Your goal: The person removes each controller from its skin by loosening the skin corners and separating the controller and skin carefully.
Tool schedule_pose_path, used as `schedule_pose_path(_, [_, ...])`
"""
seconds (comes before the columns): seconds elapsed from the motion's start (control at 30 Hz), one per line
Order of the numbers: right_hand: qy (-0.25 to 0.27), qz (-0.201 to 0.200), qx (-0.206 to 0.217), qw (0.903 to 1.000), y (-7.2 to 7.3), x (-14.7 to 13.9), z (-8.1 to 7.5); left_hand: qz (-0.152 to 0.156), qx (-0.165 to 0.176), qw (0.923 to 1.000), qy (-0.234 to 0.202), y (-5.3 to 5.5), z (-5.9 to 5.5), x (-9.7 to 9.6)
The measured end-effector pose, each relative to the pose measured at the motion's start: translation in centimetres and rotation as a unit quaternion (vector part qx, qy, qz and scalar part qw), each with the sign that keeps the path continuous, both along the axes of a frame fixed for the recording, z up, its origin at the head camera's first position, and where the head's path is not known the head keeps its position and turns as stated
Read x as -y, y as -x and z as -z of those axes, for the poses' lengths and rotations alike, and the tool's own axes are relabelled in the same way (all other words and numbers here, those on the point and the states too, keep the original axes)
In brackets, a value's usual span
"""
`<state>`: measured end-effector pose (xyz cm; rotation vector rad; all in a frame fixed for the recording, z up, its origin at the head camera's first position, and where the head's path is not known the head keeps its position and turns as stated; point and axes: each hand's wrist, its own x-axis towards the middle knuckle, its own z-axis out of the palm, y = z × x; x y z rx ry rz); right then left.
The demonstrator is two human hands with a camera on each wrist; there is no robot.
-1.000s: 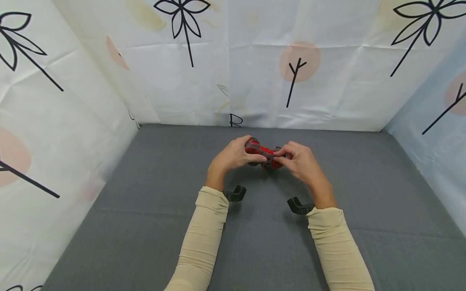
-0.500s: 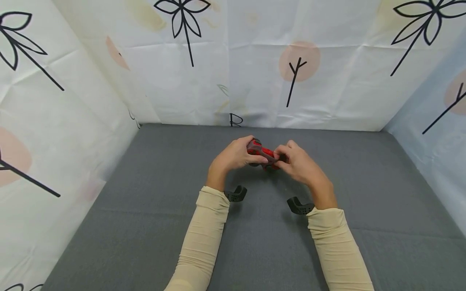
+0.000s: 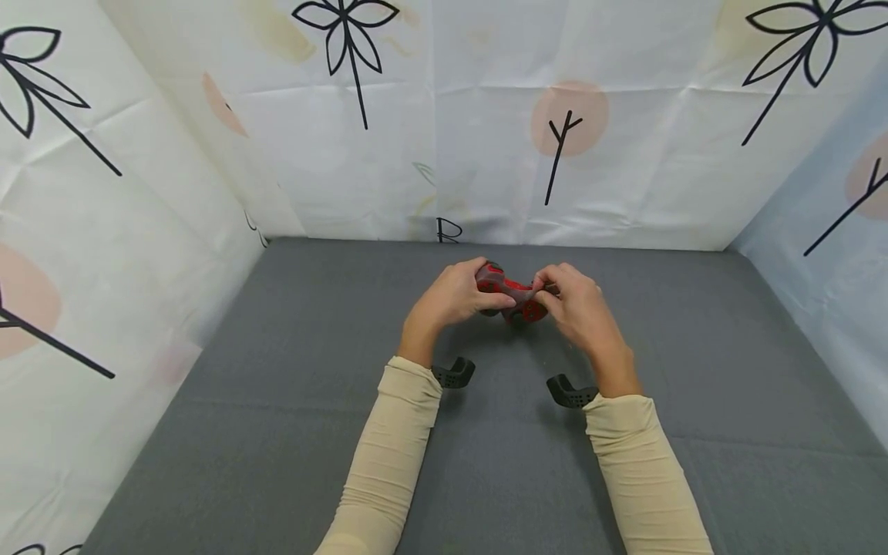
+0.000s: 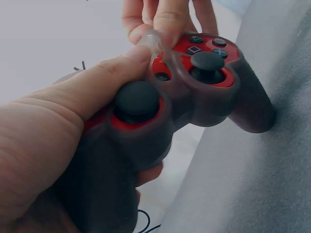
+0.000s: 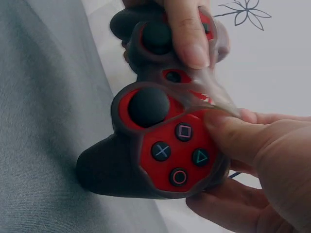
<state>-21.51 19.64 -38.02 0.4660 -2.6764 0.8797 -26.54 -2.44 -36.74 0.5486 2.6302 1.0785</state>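
Observation:
A red game controller [image 5: 194,179] with dark thumbsticks and symbol buttons wears a translucent grey silicone cover [image 5: 214,90]. My left hand [image 3: 451,293] grips one end of the controller, its thumb lying across the front toward the middle. With thumb and fingers, my right hand [image 3: 579,304] pinches the cover's edge beside the symbol buttons; the cover is stretched up from the red face there. In the left wrist view, the far handle of the controller [image 4: 252,107] points down close to the grey surface. The controller's back is hidden.
A grey cloth-covered table [image 3: 513,478] spreads under both arms. White printed fabric walls [image 3: 486,154] stand behind it and at both sides. A black wrist mount [image 3: 454,373] sticks out by the left sleeve, another black mount [image 3: 572,391] by the right one.
The controller and my left hand have shifted slightly right. My right fingers, pinching near the controller's middle, have moved a little right and up, and the red button face shows more below them.

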Motion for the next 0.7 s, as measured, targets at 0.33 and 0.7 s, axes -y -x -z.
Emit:
schedule_pose_path(0.33, [0.041, 0.07, 0.001, 0.9967, 0.3, 0.2, 0.6, -0.005, -0.044, 0.999, 0.002, -0.4, 0.1, -1.3])
schedule_pose_path(0.7, [0.044, 0.105, 0.019, 0.9933, 0.5, 0.2, 0.8, -0.008, -0.12, 0.9919, 0.041, -0.6, 0.0, -2.1])
